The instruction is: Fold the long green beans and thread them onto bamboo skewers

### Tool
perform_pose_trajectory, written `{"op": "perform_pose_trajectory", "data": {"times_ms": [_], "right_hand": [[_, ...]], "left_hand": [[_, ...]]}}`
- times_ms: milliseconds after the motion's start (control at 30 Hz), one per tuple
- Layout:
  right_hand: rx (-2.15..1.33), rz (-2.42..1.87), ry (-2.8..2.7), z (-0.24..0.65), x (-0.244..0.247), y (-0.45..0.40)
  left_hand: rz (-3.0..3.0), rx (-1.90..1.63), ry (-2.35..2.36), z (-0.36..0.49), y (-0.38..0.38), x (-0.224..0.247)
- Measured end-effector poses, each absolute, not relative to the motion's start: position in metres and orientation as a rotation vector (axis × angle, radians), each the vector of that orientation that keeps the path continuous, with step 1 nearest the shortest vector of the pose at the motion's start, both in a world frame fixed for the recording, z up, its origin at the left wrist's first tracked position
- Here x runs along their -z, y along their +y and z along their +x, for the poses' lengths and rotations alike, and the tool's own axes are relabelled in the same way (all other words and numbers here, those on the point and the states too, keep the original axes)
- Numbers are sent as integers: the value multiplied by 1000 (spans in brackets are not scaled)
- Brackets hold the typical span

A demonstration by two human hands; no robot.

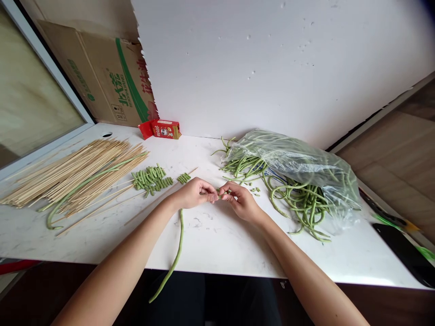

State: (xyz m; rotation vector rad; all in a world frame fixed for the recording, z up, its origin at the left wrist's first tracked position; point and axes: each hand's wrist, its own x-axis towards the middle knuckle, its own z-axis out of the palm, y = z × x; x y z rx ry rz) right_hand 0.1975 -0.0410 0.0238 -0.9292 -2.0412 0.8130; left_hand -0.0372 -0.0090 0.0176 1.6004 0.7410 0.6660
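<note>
Over the middle of the white table, my left hand [197,193] is closed around a long green bean [179,244], whose tail hangs past the table's front edge. My right hand [240,199] meets it fingertip to fingertip, pinching the bean's other end. Just beyond my right hand lie several short bean pieces [254,190]. Left of my hands, a bamboo skewer [152,206] lies with a small row of bean pieces [184,178] near its far end. Farther left, several more skewers carry packed rows of cut bean [151,179].
A large pile of bamboo skewers [78,172] covers the left side, one long bean across it. A clear plastic bag [295,158] spills long beans [306,203] at the right. A red box [166,129] and a cardboard carton [102,77] stand behind. A black phone [401,249] lies far right.
</note>
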Motion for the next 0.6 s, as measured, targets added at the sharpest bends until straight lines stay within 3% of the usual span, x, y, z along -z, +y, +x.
{"op": "perform_pose_trajectory", "data": {"times_ms": [600], "right_hand": [[-1380,-752,-1812,202,-20,-42]], "left_hand": [[1621,-540,598,-38,-14,-23]]}}
